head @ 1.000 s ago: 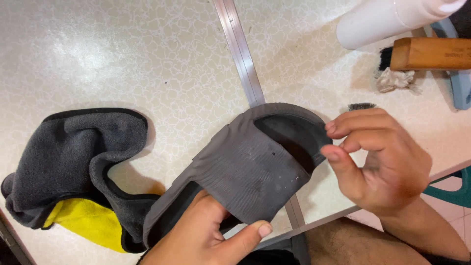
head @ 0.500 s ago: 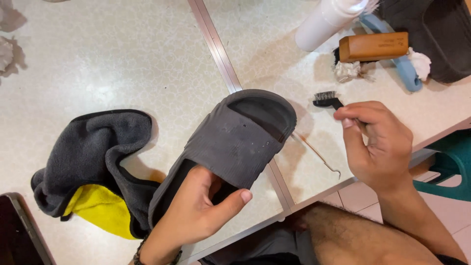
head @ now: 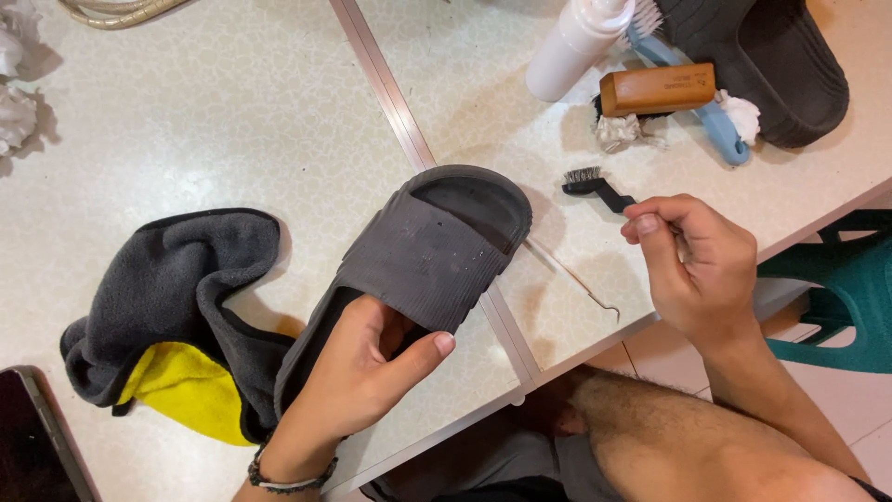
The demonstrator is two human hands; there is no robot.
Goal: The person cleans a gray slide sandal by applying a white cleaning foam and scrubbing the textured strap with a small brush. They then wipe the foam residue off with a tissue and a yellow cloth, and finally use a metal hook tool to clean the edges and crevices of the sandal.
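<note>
Holding grey slide sandal (head: pixel 423 256), ribbed strap, dusty

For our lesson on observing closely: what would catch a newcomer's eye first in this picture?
First, the grey slipper in the middle of the pale table, held at its near end by the left hand. Next, the right hand beside it, pinching a small black brush. To the left lies a crumpled grey and yellow cloth.
</note>
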